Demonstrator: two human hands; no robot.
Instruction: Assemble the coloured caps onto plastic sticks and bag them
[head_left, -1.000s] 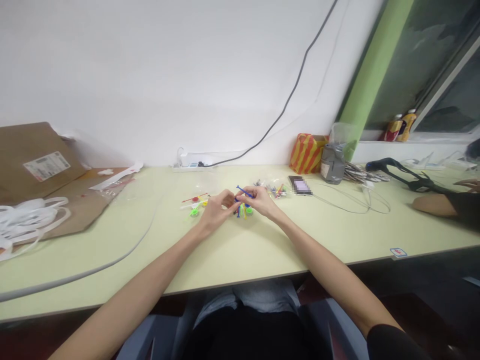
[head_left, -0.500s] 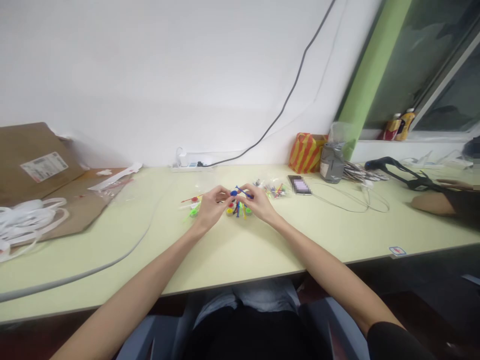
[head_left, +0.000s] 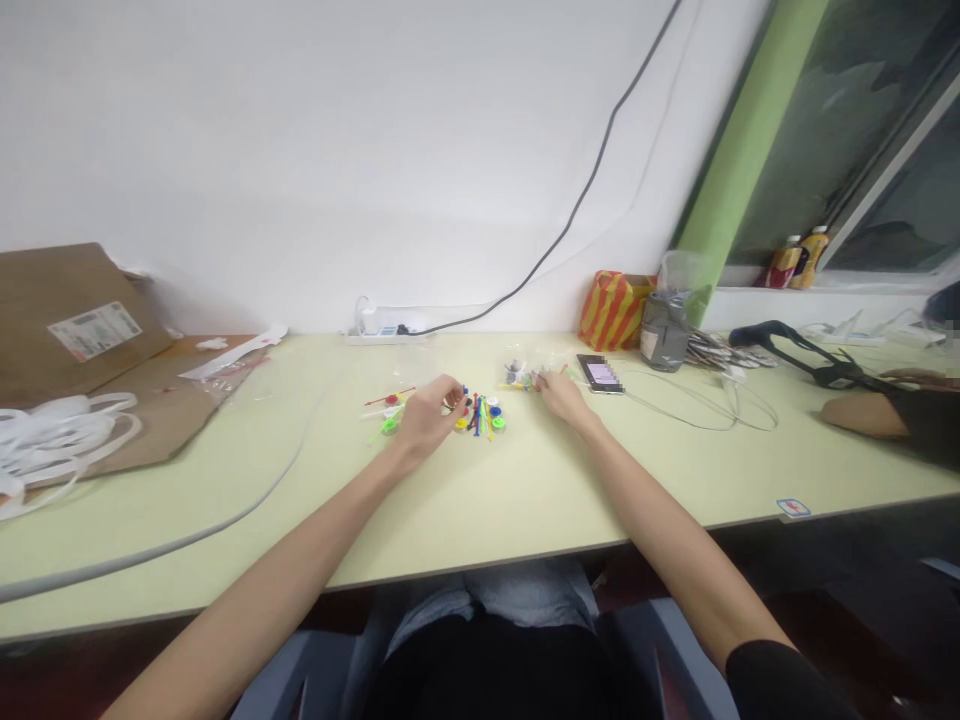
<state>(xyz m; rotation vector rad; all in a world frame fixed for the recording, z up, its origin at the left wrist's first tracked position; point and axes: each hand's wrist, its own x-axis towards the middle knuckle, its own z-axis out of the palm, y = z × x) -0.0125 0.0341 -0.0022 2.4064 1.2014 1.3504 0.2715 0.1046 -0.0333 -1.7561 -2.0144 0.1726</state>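
Observation:
My left hand [head_left: 431,415] is closed in a pinch above the loose parts, with a small blue plastic piece [head_left: 465,391] at its fingertips. Further right, my right hand [head_left: 561,393] reaches with fingers together into a clear plastic bag [head_left: 517,366] of small coloured parts; what they touch there is too small to make out. Between the hands lie several thin coloured plastic sticks [head_left: 480,415] and small round pieces, among them a yellow one [head_left: 460,425], a green one [head_left: 499,424] and a blue one [head_left: 495,411]. Left of my left hand are a red piece [head_left: 391,399] and a green piece [head_left: 389,425].
A phone [head_left: 600,374] lies right of the bag, before a striped bag [head_left: 611,310] and a grey pouch [head_left: 664,330]. A power strip [head_left: 386,338] sits by the wall. Cardboard [head_left: 82,330] and white straps [head_left: 67,445] are on the left. Another person's arm [head_left: 870,415] rests at right.
My right hand has left my left hand and moved right to the plastic bag. The blue stick no longer shows in its fingers. My left hand stays nearly in place.

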